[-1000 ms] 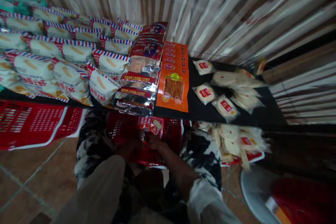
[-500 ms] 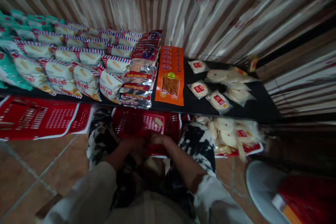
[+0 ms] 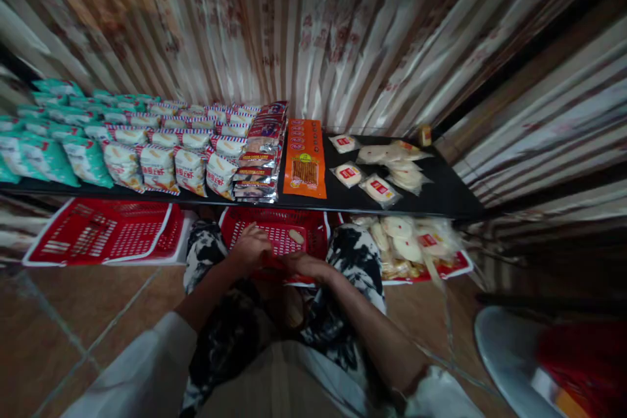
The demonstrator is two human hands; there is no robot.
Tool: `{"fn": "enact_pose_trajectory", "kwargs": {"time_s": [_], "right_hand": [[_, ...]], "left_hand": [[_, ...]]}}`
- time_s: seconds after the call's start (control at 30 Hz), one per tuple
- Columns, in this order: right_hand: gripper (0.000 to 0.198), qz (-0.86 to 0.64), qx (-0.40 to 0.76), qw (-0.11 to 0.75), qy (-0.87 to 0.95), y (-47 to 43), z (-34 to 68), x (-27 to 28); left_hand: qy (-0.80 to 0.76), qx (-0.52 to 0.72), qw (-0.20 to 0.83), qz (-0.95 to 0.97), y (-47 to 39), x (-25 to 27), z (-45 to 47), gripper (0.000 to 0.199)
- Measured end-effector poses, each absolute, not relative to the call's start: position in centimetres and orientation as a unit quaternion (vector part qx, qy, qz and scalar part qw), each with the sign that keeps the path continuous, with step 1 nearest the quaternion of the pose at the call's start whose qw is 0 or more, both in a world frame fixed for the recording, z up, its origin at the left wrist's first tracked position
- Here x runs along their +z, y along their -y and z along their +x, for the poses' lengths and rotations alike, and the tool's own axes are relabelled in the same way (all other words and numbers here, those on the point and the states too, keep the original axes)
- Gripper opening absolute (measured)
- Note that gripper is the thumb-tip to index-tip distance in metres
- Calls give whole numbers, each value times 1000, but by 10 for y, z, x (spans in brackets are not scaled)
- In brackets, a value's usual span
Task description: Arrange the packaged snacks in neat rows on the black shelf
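Observation:
Between my knees stands a red plastic basket [image 3: 321, 225] with perforated sides. A small pale oval item [image 3: 296, 236] lies in it. My left hand [image 3: 252, 248] is over the basket's left part, its fingers slightly bent and apart, with nothing seen in it. Opposite, my right hand [image 3: 306, 266] hangs palm down at the basket's near side. Its fingers stretch to the left, and the tips are in shadow. A gap separates the two hands.
Behind the basket runs a black bench [image 3: 441, 202] with white snack bags [image 3: 191, 170], green bags [image 3: 91, 160], stacked dark red packets [image 3: 259, 163], an orange packet [image 3: 304, 170] and round wrapped pieces [image 3: 379, 189]. Red baskets flank my legs; the right one holds wrapped pieces [image 3: 406, 248]. A grey stool [image 3: 504, 346] stands right.
My hands have come apart; the left has risen over the basket and its fingers show more. The camera view has shifted, so the bench goods sit lower in the picture.

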State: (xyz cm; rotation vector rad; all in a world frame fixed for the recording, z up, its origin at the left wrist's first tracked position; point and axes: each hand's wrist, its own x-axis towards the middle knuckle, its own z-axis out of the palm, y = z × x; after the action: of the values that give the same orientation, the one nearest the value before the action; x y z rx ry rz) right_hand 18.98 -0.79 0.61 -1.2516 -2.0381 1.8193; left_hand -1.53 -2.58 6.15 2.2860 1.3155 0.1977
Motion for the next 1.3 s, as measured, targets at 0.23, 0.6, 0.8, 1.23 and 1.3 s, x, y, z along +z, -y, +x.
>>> {"fn": "enact_pose_trajectory", "kwargs": {"time_s": [0.23,0.6,0.8,1.23,1.3], "right_hand": [[50,-356,824,142,416,33,200,52],[65,-243,814,248,467,74,215,103],[51,-365,696,352,509,84,208,114],[49,-387,694,504,338,75,231,104],[51,-382,703,501,330,74,231,98]], "left_hand": [[-470,253,195,823,30,117,-3,27],[-431,191,-50,880,38,174,37,18],[-433,203,-48,877,52,187,66,20],[-622,418,304,588,54,124,59,46],[-610,407,419,536,49,110,62,50]]}}
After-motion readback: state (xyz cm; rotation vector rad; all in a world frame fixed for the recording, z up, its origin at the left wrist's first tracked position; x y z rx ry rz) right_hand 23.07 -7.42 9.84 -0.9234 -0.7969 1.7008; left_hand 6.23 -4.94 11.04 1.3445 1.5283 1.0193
